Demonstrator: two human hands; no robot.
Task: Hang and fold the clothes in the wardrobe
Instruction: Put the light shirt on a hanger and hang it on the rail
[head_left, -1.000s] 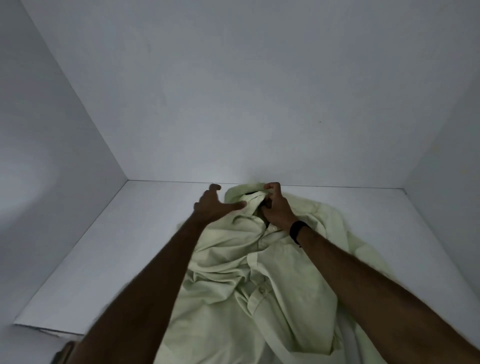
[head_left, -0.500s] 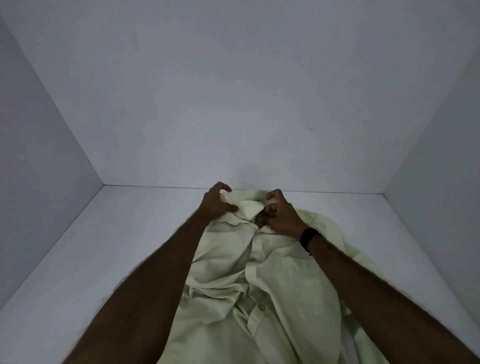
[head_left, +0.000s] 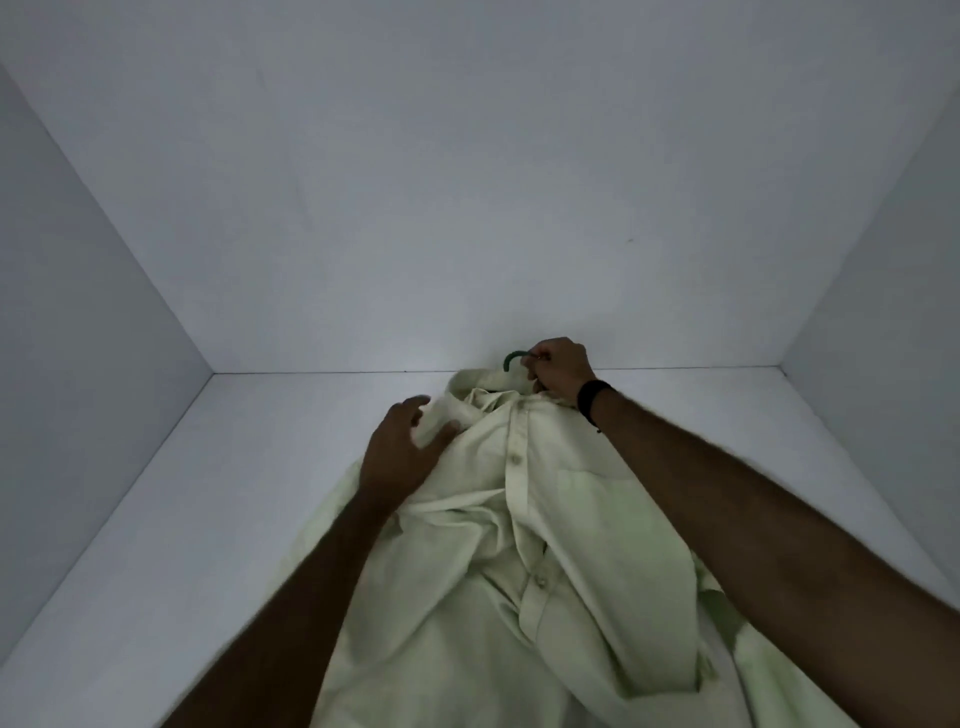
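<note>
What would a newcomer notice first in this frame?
A crumpled pale green button-up shirt sprawls over the white wardrobe shelf, centre frame. At its collar the right hand grips a dark green hanger hook, while the left hand rests open on the shoulder.

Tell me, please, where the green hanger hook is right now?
In the head view, the green hanger hook pokes out above the shirt collar, gripped by the right hand.

The single head-worn wide-angle camera looks forward and down from close range into a white wardrobe compartment, over both forearms toward the back wall (head_left: 467, 208) and shelf (head_left: 182, 519).
</note>
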